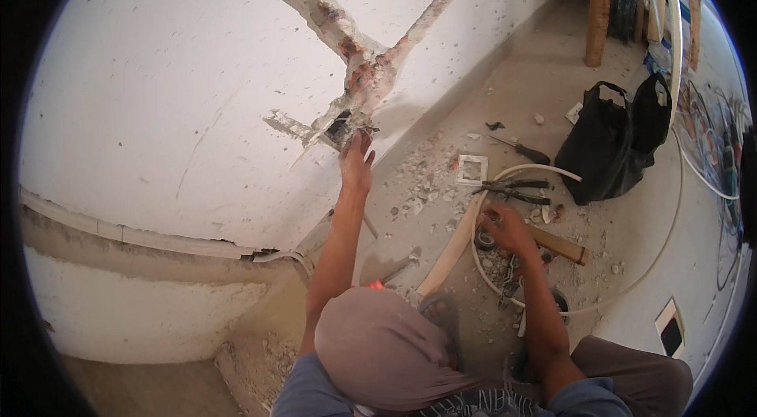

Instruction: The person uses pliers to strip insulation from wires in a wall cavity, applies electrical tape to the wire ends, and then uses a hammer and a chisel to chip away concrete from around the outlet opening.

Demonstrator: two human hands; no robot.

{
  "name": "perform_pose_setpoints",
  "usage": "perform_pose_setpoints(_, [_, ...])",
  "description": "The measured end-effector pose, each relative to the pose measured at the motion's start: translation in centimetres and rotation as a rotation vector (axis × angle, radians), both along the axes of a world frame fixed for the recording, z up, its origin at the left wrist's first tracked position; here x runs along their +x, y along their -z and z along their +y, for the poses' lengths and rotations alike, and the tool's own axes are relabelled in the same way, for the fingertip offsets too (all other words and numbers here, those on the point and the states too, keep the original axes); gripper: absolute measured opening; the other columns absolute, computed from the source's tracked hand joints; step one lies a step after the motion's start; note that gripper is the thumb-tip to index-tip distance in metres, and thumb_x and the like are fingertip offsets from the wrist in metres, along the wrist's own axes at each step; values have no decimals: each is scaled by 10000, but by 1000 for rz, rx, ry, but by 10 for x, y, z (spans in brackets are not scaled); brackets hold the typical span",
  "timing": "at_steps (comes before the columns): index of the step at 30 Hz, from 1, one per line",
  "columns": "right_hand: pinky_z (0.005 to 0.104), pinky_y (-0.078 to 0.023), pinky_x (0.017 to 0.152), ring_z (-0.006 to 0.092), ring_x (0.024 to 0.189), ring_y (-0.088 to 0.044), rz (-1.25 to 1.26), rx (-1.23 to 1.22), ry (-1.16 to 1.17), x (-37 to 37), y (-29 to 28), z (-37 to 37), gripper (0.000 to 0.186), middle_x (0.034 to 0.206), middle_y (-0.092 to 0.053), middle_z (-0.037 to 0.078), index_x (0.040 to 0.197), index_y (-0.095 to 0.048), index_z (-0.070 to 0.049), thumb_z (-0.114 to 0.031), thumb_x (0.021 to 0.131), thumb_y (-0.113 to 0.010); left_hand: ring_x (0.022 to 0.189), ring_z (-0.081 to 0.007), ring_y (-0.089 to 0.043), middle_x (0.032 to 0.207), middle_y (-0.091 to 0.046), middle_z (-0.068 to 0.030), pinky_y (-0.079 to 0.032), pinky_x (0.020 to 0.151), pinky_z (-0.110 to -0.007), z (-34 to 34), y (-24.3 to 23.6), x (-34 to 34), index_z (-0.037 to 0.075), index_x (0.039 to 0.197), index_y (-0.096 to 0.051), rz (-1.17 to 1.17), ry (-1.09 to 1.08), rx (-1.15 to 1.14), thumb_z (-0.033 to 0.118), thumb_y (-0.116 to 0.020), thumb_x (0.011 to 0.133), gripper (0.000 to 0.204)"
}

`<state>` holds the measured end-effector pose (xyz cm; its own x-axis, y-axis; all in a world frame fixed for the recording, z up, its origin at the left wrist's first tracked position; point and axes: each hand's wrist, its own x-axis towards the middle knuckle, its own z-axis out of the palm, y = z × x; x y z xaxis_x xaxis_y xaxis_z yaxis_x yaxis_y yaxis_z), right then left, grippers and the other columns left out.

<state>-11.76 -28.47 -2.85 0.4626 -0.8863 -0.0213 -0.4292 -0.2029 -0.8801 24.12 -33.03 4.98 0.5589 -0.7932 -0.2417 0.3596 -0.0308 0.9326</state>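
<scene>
My left hand is raised to the white wall, its fingers stretched out and a little apart at the lower edge of a dark recessed box. Short wire ends show by its fingertips. My right hand is low over the floor with curled fingers; what they hold, if anything, is hidden. Just below those fingers is a round black roll, perhaps tape. A wooden handle lies beside the wrist. Beyond the hand are black-handled pliers and a screwdriver.
Chased grooves branch up the wall from the box. Rubble litters the floor around a white square frame. A pale flexible conduit loops round the right side. A black plastic bag stands farther back, near wooden posts.
</scene>
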Motion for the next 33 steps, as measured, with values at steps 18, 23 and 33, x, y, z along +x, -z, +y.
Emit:
perform_pose_setpoints(18, [413,-481,800,344,904,-618,-82,-59,13,4,-8,1,284,935,-636,174,1009,-643,10,-244,883,-637,740,-304,-675,844,-705,-158,-519,694,-403,7,-49,3,32,1161,-651,-1533,-85,191,201,-665,871,336])
perform_pose_setpoints(23, [448,-478,826,359,918,-609,-68,-100,-54,18,15,0,266,973,-640,188,1003,-640,-17,-249,873,-632,482,-175,-553,693,-626,-92,-464,478,-328,-6,-7,60,19,1138,-658,-1604,-40,5,210,-624,928,286])
perform_pose_setpoints(33, [423,-487,720,322,748,-628,-248,-321,21,-11,-154,-46,224,785,-643,132,950,-642,-49,-260,873,-651,748,-375,-666,841,-691,-219,-508,686,-468,-27,-33,10,-43,1006,-666,-1645,-151,222,320,-663,887,382])
